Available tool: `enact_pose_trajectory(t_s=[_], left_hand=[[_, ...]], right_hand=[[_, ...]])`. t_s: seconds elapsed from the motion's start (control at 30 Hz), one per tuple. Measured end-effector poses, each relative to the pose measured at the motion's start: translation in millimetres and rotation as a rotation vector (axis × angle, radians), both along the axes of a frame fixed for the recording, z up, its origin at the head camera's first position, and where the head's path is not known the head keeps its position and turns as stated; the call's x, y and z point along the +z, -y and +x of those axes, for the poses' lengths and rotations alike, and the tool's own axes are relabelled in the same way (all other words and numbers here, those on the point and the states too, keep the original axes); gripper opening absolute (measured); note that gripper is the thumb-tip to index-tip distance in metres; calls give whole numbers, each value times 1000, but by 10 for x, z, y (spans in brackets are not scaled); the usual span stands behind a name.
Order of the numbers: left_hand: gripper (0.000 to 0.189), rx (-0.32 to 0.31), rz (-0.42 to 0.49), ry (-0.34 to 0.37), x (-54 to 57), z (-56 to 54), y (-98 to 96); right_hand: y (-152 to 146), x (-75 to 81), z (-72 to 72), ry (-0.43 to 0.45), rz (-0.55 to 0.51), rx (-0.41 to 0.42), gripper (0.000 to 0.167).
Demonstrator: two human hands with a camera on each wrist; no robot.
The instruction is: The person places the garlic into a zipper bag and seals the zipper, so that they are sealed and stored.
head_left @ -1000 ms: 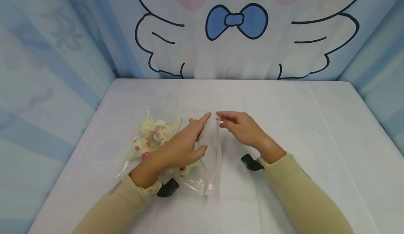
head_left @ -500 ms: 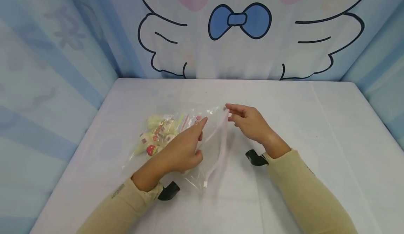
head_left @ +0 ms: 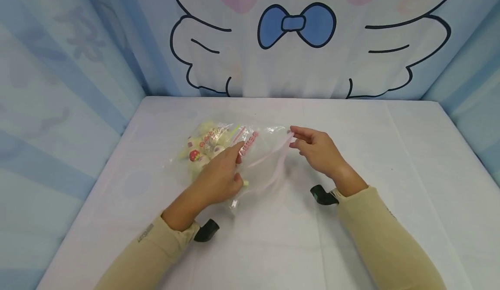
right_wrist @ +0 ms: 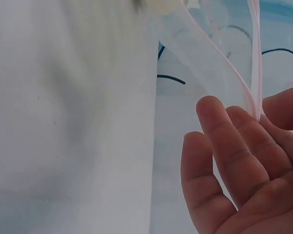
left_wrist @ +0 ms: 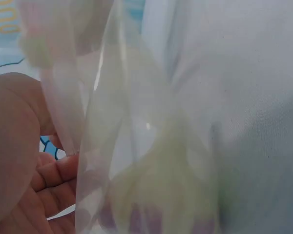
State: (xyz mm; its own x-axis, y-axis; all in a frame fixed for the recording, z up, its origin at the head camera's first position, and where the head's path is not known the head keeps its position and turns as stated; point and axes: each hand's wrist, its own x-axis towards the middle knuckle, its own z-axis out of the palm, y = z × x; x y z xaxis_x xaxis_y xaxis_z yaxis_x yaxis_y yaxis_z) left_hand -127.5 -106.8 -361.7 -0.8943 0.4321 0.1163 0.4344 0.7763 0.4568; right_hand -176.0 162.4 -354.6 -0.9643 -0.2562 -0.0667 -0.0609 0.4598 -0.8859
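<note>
A clear zip bag (head_left: 262, 165) with a pale pink zip strip (head_left: 282, 162) is held up at a slant over the table in the head view. Inside its left part lie several pale yellow toys (head_left: 198, 159) with red details, partly hidden by the left hand. My left hand (head_left: 220, 178) grips the bag's near side by its film; the film runs between thumb and fingers in the left wrist view. My right hand (head_left: 323, 154) pinches the far corner of the strip between thumb and fingers, other fingers loosely bent. The bag's mouth gapes between the hands.
A white cloth covers the table (head_left: 390, 159). Blue and white patterned curtains (head_left: 58, 107) stand at its left, right and back. A black wrist camera (head_left: 207, 230) sits below the left sleeve, another wrist camera (head_left: 323, 195) below the right.
The bag has been lifted and shifted back, its strip pulled right. My right hand has moved right and slightly away; the left hand has moved slightly left and away with the bag.
</note>
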Motion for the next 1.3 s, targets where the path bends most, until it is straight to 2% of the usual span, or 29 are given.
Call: enact_pose_trajectory(t_s=[0.2, 0.33, 0.53, 0.73, 0.83, 0.93, 1.07, 1.17, 1.3], left_hand=[[65, 27, 11, -42, 6, 3, 50], [58, 26, 42, -60, -7, 60, 53], [56, -4, 89, -110, -73, 211, 12], [79, 69, 67, -34, -115, 440, -11], [81, 88, 34, -62, -193, 561, 6], [71, 59, 25, -153, -267, 641, 38], [50, 13, 39, -257, -323, 686, 75], [35, -4, 56, -274, -330, 704, 96], [21, 25, 59, -221, -299, 730, 118]], right_hand=[[-55, -27, -23, 10, 16, -24, 51], [-57, -36, -21, 36, 12, -28, 53], [-44, -42, -22, 71, 4, -34, 57], [-45, -73, -44, 74, 34, -46, 58], [-60, -88, -51, 77, 48, -46, 59], [-82, -100, -61, 78, 43, -49, 59], [-107, -118, -68, 79, 34, -58, 58], [-116, -145, -70, 84, 36, -66, 58], [-113, -169, -68, 71, 79, -81, 59]])
